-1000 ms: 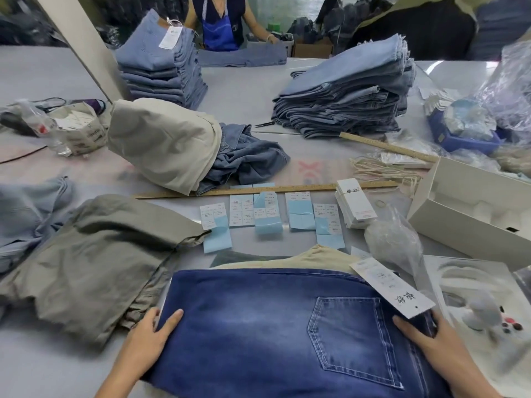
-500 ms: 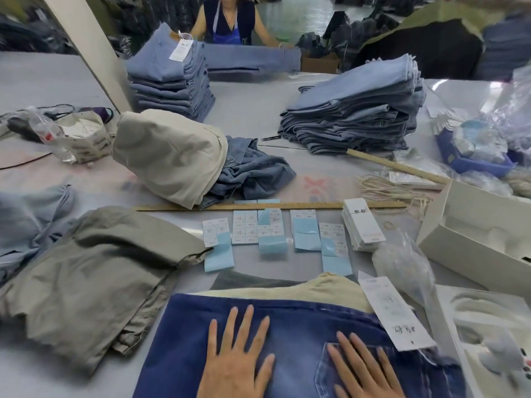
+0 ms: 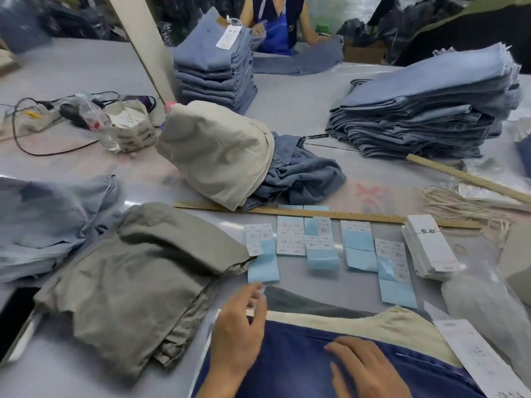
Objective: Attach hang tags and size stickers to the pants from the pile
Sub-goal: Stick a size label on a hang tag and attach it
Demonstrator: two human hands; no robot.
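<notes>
Dark blue jeans [image 3: 298,366] lie folded at the front edge, on top of beige pants [image 3: 382,326]. A white hang tag [image 3: 474,360] lies at their right side. My right hand [image 3: 370,369] lies flat on the denim with straight fingers. My left hand [image 3: 238,331] hovers at the jeans' upper left corner, fingers loosely bent, holding nothing, just below the leftmost blue size sticker sheet [image 3: 263,262]. Several sticker sheets [image 3: 359,248] lie in a row below a wooden ruler [image 3: 330,215]. A stack of white hang tags [image 3: 431,248] sits at the row's right end.
Grey-green pants [image 3: 135,277] lie at the left, light denim [image 3: 43,222] beyond them. A beige bundle [image 3: 218,150] and crumpled denim [image 3: 301,173] sit mid-table. Folded jean stacks [image 3: 425,107] [image 3: 215,64] stand at the back. A person [image 3: 275,21] works opposite. Strings [image 3: 459,205] lie at the right.
My left hand lifted off the jeans and moved up and left toward the sticker sheets. My right hand stays flat on the denim. The view shifted left.
</notes>
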